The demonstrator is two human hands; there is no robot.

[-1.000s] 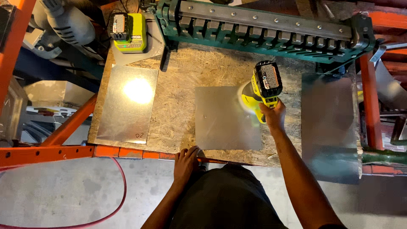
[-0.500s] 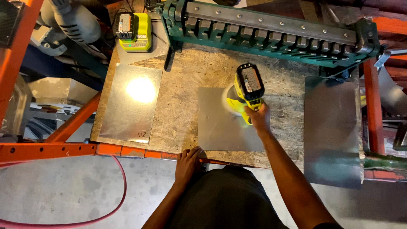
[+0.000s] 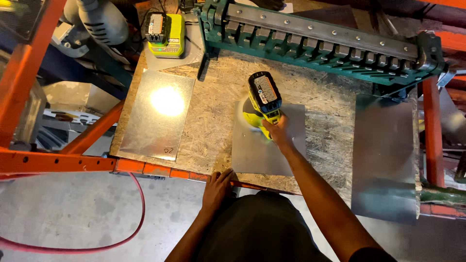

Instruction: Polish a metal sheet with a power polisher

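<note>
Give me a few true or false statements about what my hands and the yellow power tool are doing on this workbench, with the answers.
1. The right hand grips the yellow power tool over the middle metal sheet. True.
2. The left hand presses down on the middle metal sheet. False: it rests on the orange front edge of the bench, off the sheet.
3. A battery charger sits at the bench's far left corner. True.
4. The sheet on the left is being worked with the tool. False: it lies untouched, apart from both hands.
5. The green bending machine stands at the near edge of the bench. False: it stands along the far edge.
</note>
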